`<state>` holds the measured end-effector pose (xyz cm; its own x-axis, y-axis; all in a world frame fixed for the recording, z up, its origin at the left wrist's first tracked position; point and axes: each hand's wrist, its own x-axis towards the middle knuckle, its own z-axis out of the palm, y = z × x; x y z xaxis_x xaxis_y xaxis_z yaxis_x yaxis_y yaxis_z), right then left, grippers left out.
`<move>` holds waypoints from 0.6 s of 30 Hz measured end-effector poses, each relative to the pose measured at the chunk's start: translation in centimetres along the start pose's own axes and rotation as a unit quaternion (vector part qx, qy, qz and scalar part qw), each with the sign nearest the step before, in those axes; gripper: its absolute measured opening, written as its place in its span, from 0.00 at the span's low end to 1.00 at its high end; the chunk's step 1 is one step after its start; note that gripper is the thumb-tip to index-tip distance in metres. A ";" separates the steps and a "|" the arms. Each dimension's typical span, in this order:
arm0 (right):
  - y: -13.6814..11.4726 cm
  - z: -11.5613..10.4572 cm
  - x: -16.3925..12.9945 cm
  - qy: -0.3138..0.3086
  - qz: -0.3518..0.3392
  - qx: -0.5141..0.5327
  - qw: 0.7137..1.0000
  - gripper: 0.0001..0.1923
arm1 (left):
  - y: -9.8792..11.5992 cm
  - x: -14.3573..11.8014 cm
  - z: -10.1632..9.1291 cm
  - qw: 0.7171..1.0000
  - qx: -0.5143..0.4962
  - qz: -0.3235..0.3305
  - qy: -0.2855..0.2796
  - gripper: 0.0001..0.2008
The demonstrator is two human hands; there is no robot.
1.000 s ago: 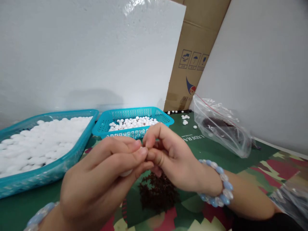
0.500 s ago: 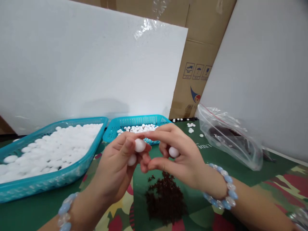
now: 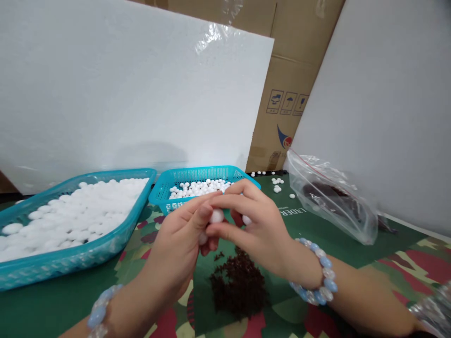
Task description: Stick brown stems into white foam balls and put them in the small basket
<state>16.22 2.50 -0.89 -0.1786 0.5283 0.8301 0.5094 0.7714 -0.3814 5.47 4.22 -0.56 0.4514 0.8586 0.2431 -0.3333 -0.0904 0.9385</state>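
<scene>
My left hand [image 3: 186, 223] is closed around two white balls. One white ball [image 3: 216, 216] sits at the thumb and fingertips, and another lies lower, partly hidden by the fingers. My right hand [image 3: 252, 213] meets the left, its thumb and index finger pinching at the upper ball. A further white ball [image 3: 246, 219] is tucked in the right hand's curled fingers. Whether a small part sits between the fingertips is hidden. Beneath both hands lies a heap of small dark brown pieces [image 3: 241, 286] on the green patterned mat [image 3: 289, 319].
A large blue basket [image 3: 116, 237] full of white balls stands at the left. Behind my hands is a smaller blue basket [image 3: 165, 202] with white balls. Loose white balls [image 3: 277, 189] and a clear zip bag [image 3: 338, 206] with dark contents lie at the right. White board [image 3: 141, 84] and cardboard [image 3: 292, 70] rise behind.
My right hand's thumb and fingers have closed in on the upper ball in my left hand. The hands are now closer together, covering more of the balls. The view has shifted slightly.
</scene>
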 end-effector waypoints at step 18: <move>3.5 1.9 0.0 -0.122 0.385 0.457 0.792 0.07 | 0.9 3.8 -7.8 0.688 0.713 -0.086 0.104 0.12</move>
<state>16.39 5.88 -3.01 -0.3262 0.9338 0.1467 -0.2566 0.0619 -0.9645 0.38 11.35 -0.69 0.2057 0.9584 0.1977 0.9279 -0.2552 0.2719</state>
